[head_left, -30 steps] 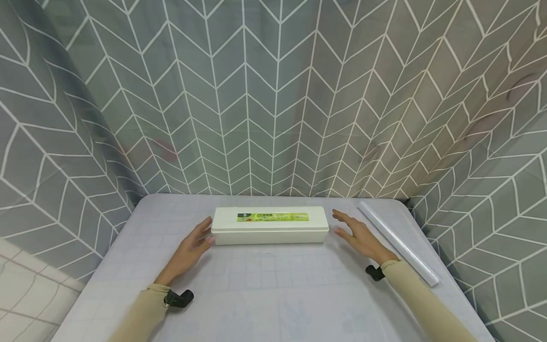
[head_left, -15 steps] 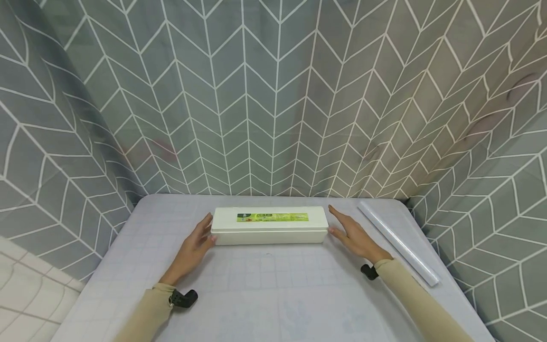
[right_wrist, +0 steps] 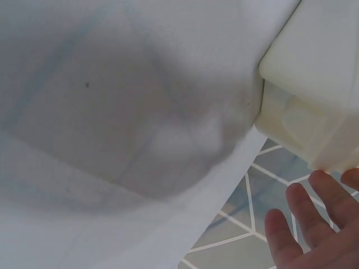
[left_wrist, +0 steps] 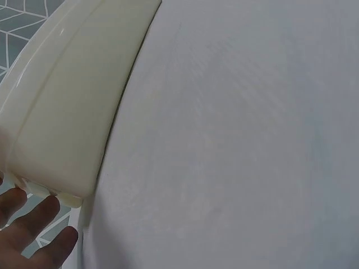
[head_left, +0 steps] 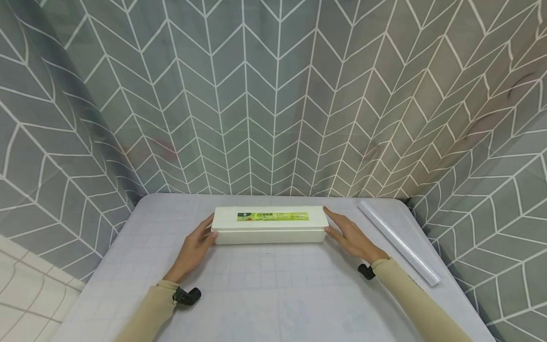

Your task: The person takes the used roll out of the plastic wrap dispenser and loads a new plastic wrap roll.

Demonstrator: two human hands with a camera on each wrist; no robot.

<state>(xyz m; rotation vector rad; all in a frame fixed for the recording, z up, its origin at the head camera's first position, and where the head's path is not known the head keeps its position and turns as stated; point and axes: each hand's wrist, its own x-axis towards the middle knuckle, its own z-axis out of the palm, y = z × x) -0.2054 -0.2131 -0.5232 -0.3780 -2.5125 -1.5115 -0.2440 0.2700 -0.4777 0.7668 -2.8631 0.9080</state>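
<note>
A long cream-white plastic box (head_left: pixel 269 236) with a lid and a green label lies crosswise on the table in the head view. My left hand (head_left: pixel 193 248) is at its left end, thumb by the front corner. Spread fingers (left_wrist: pixel 39 218) reach up to that end in the left wrist view. At the opposite end is my right hand (head_left: pixel 352 236), its thumb and index fingertips right at the edge. The right wrist view has the fingers (right_wrist: pixel 300 207) fairly straight below the box's end (right_wrist: pixel 303 112). The lid is down, so the inside is hidden.
A clear, shiny roll (head_left: pixel 399 244) lies slantwise on the right of the table, close to the right forearm. The pale tablecloth (head_left: pixel 273 294) spreads in front of the box. A grey chevron curtain (head_left: pixel 273 95) hangs behind the table and along its sides.
My right hand has moved left, from beside the box to its right end. The left hand has shifted slightly toward the left end. The box has stayed nearly in place.
</note>
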